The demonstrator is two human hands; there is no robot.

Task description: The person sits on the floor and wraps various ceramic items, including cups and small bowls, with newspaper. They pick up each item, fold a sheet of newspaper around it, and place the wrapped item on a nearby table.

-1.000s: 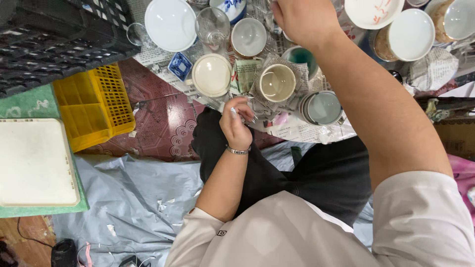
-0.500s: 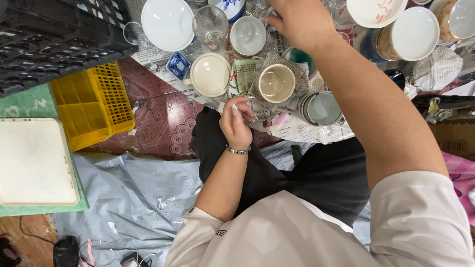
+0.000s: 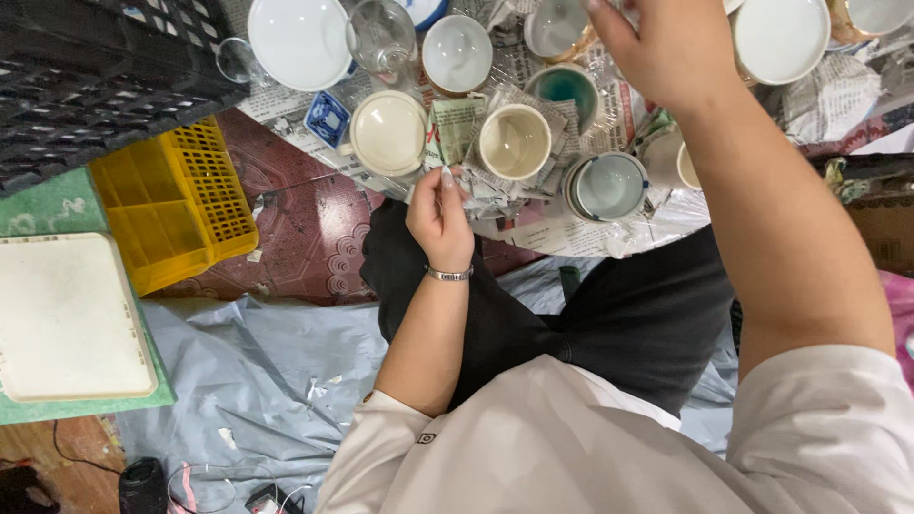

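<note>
My left hand (image 3: 440, 221), a silver bracelet on its wrist, rests at the near edge of the spread newspaper (image 3: 581, 233). Its fingers are curled on a crumpled piece of newspaper (image 3: 486, 195), just below a cream cup (image 3: 515, 142). My right hand (image 3: 657, 48) is raised at the top of the view, above a teal-lined cup (image 3: 569, 88). Only its back shows, so whatever is in its fingers is hidden. A round cream lid or bowl (image 3: 387, 132) sits left of the left hand. A stack of grey-blue cups (image 3: 609, 186) lies to its right.
More white plates (image 3: 298, 40), bowls (image 3: 457, 52) and a clear glass (image 3: 381, 38) crowd the newspaper. A yellow crate (image 3: 176, 205), a black crate (image 3: 86, 76) and a cream tray (image 3: 67, 319) on green stand at left. My black-trousered legs (image 3: 571, 324) and blue sheeting (image 3: 248, 381) lie below.
My right hand has shifted to the right over the cups. My left hand stays on the newspaper by the cream cup.
</note>
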